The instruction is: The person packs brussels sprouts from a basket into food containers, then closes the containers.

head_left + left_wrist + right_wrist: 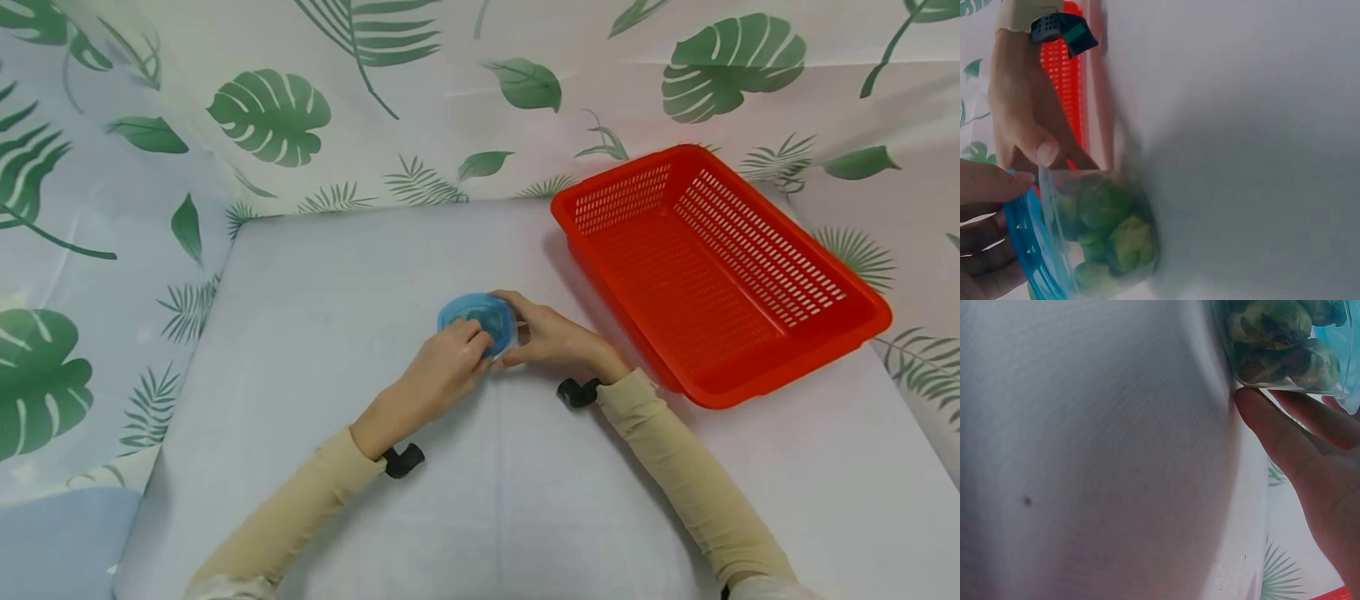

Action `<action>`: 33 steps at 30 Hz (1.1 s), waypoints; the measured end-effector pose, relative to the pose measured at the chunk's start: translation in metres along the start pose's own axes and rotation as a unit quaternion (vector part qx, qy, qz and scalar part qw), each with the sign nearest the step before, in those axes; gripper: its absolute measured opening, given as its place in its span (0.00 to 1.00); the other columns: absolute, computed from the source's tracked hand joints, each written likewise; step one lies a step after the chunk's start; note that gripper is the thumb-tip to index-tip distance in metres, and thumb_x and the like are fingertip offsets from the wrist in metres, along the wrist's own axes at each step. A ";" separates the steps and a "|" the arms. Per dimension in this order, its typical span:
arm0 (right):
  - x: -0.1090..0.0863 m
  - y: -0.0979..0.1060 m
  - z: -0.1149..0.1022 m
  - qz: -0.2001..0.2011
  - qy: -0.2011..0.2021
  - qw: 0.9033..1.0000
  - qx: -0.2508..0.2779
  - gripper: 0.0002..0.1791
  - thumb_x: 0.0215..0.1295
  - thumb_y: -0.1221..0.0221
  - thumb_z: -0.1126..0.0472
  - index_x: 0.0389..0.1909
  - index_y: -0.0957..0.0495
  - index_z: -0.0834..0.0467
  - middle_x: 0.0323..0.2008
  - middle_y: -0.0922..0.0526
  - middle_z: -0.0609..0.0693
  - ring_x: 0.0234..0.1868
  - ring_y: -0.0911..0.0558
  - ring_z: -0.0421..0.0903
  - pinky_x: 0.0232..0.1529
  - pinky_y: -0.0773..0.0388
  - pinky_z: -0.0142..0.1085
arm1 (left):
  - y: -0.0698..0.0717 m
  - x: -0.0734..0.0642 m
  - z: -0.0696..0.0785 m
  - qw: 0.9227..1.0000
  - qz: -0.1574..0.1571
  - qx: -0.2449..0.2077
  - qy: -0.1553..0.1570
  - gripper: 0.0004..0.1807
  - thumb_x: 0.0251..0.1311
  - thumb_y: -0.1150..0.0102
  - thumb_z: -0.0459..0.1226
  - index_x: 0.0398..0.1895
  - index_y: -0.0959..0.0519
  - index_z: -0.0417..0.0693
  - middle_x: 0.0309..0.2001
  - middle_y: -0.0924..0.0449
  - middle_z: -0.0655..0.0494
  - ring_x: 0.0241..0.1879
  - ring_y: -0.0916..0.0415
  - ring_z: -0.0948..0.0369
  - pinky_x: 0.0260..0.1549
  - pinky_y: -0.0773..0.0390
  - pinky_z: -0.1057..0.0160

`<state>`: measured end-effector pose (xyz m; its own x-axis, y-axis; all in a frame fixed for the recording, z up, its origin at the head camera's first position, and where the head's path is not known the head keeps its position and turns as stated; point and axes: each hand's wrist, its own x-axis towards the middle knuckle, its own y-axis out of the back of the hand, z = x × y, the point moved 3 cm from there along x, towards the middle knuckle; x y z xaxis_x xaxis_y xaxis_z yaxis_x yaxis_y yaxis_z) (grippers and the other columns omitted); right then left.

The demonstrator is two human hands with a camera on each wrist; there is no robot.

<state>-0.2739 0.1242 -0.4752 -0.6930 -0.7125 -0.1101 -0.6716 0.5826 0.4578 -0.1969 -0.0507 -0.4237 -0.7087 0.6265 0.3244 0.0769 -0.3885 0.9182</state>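
Observation:
A clear plastic tub (1141, 265) of green Brussels sprouts (1105, 206) stands on the table, topped by a blue lid (467, 303). My left hand (446, 367) pinches the lid, thumb at its rim and the other fingers over its top. In the left wrist view the lid tilts slightly against the tub's rim. My right hand (558, 337) grips the tub from the right side, thumb toward me and fingers behind. The right wrist view shows right-hand fingers (1279, 431) against the tub's wall, low down near the table.
A red perforated plastic basket (652, 333) sits at the right of the white-covered table (322, 283), close to my right forearm. Leaf-printed cloth (420, 108) hangs behind the table and along its sides. Black wrist devices (405, 460) are strapped at both cuffs.

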 end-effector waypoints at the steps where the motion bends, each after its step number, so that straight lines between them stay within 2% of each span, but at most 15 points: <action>1: 0.000 0.000 -0.001 -0.002 -0.001 1.000 0.002 0.56 0.55 0.22 0.58 0.79 0.48 0.56 0.72 0.31 0.58 0.70 0.27 0.59 0.67 0.25 0.52 | -0.001 -0.001 0.000 1.000 -0.003 -0.006 0.004 0.06 0.63 0.30 0.31 0.39 0.17 0.37 0.37 0.20 0.49 0.38 0.22 0.55 0.38 0.18 0.63; 7: 0.001 -0.001 -0.002 -0.003 -0.004 1.000 -0.017 0.57 0.56 0.22 0.58 0.80 0.48 0.55 0.72 0.31 0.58 0.70 0.27 0.59 0.68 0.25 0.51 | -0.006 -0.005 -0.001 0.999 -0.018 -0.031 0.025 0.08 0.64 0.30 0.34 0.41 0.15 0.36 0.39 0.20 0.49 0.39 0.24 0.54 0.38 0.19 0.63; 9: 0.000 0.000 -0.002 -0.008 -0.007 1.000 -0.012 0.59 0.55 0.22 0.58 0.81 0.50 0.55 0.73 0.31 0.58 0.71 0.28 0.59 0.69 0.27 0.51 | -0.006 -0.007 -0.003 0.999 -0.013 -0.042 0.029 0.09 0.63 0.29 0.33 0.41 0.15 0.36 0.40 0.20 0.49 0.40 0.24 0.54 0.40 0.19 0.62; 11: -0.001 0.000 -0.002 -0.016 -0.012 1.000 -0.001 0.62 0.54 0.21 0.56 0.82 0.52 0.56 0.74 0.32 0.58 0.72 0.28 0.58 0.70 0.28 0.52 | -0.003 -0.009 -0.005 0.999 0.006 -0.047 0.028 0.10 0.62 0.28 0.34 0.42 0.15 0.37 0.41 0.19 0.49 0.42 0.23 0.54 0.42 0.19 0.61; 14: -0.003 0.002 -0.002 -0.021 -0.028 0.999 0.010 0.62 0.56 0.22 0.52 0.83 0.54 0.56 0.74 0.33 0.57 0.72 0.29 0.57 0.71 0.29 0.52 | 0.004 -0.012 -0.012 0.996 0.057 -0.055 0.037 0.11 0.61 0.27 0.33 0.43 0.16 0.37 0.42 0.19 0.48 0.43 0.23 0.53 0.44 0.18 0.58; 16: -0.004 0.005 -0.001 -0.015 -0.038 0.999 0.011 0.57 0.61 0.26 0.49 0.83 0.51 0.56 0.75 0.33 0.57 0.72 0.28 0.58 0.71 0.29 0.52 | 0.009 -0.013 -0.021 0.991 0.089 -0.064 0.071 0.11 0.62 0.29 0.32 0.45 0.17 0.36 0.43 0.19 0.46 0.44 0.22 0.51 0.44 0.18 0.56; 18: -0.005 0.008 -0.001 -0.002 -0.048 0.999 0.006 0.49 0.67 0.32 0.47 0.81 0.46 0.56 0.74 0.32 0.57 0.71 0.27 0.59 0.70 0.29 0.53 | 0.011 -0.014 -0.034 0.980 0.097 -0.100 0.140 0.13 0.65 0.32 0.32 0.49 0.18 0.34 0.45 0.20 0.43 0.44 0.22 0.49 0.45 0.18 0.54; 20: -0.005 0.010 -0.001 0.013 -0.052 0.999 -0.001 0.41 0.72 0.37 0.46 0.79 0.41 0.57 0.74 0.31 0.56 0.70 0.26 0.59 0.70 0.28 0.54 | 0.009 -0.016 -0.050 0.959 0.087 -0.156 0.222 0.16 0.68 0.35 0.34 0.54 0.20 0.33 0.47 0.20 0.41 0.45 0.22 0.48 0.44 0.18 0.52; 21: -0.004 0.011 -0.001 0.019 -0.054 0.998 0.000 0.39 0.74 0.39 0.46 0.78 0.39 0.57 0.73 0.30 0.56 0.70 0.26 0.60 0.70 0.28 0.55 | 0.007 -0.017 -0.058 0.943 0.073 -0.186 0.265 0.18 0.70 0.36 0.36 0.56 0.22 0.33 0.48 0.20 0.40 0.46 0.21 0.48 0.45 0.18 0.52; 23: -0.004 0.013 -0.002 0.031 -0.061 0.998 -0.002 0.35 0.75 0.40 0.45 0.76 0.35 0.57 0.71 0.28 0.56 0.69 0.25 0.59 0.69 0.27 0.55 | 0.002 -0.019 -0.071 0.905 0.038 -0.261 0.335 0.21 0.73 0.39 0.41 0.60 0.24 0.34 0.50 0.20 0.40 0.46 0.20 0.47 0.45 0.17 0.50; 26: -0.004 0.013 -0.002 0.045 -0.070 0.997 0.001 0.32 0.75 0.41 0.45 0.72 0.31 0.57 0.67 0.24 0.56 0.67 0.23 0.58 0.68 0.27 0.55 | -0.006 -0.022 -0.083 0.841 -0.015 -0.374 0.390 0.25 0.74 0.42 0.47 0.62 0.27 0.36 0.50 0.19 0.40 0.46 0.18 0.47 0.47 0.16 0.49; 28: -0.004 0.013 -0.002 0.052 -0.080 0.995 0.006 0.30 0.75 0.41 0.45 0.69 0.29 0.58 0.63 0.21 0.57 0.63 0.21 0.57 0.66 0.25 0.54 | -0.011 -0.022 -0.085 0.806 -0.048 -0.432 0.402 0.27 0.74 0.42 0.48 0.62 0.29 0.35 0.50 0.19 0.40 0.45 0.17 0.46 0.49 0.16 0.48; 29: -0.003 0.012 -0.002 0.054 -0.084 0.995 0.011 0.29 0.75 0.40 0.46 0.67 0.28 0.59 0.60 0.20 0.57 0.60 0.19 0.56 0.64 0.23 0.53 | -0.012 -0.022 -0.086 0.792 -0.060 -0.453 0.404 0.27 0.74 0.42 0.48 0.62 0.30 0.34 0.49 0.18 0.40 0.44 0.17 0.46 0.49 0.16 0.49; 30: -0.003 0.012 -0.001 0.057 -0.090 0.994 0.013 0.27 0.74 0.40 0.47 0.65 0.27 0.60 0.57 0.18 0.57 0.56 0.17 0.55 0.62 0.21 0.51 | -0.014 -0.022 -0.087 0.782 -0.069 -0.469 0.404 0.28 0.74 0.42 0.47 0.63 0.30 0.33 0.49 0.18 0.40 0.43 0.18 0.47 0.50 0.16 0.49; 33: -0.002 0.010 0.000 0.069 -0.104 0.992 0.037 0.22 0.74 0.38 0.50 0.57 0.26 0.62 0.44 0.15 0.57 0.43 0.14 0.53 0.50 0.16 0.45 | -0.017 -0.022 -0.088 0.766 -0.077 -0.494 0.403 0.26 0.73 0.40 0.44 0.61 0.31 0.33 0.46 0.16 0.43 0.38 0.18 0.51 0.48 0.15 0.51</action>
<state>-0.2796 0.1316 -0.4703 -0.8130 -0.5333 -0.2338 -0.5794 0.7008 0.4161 -0.2444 -0.1176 -0.4665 -0.8893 0.2501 -0.3830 -0.3377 -0.9237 0.1810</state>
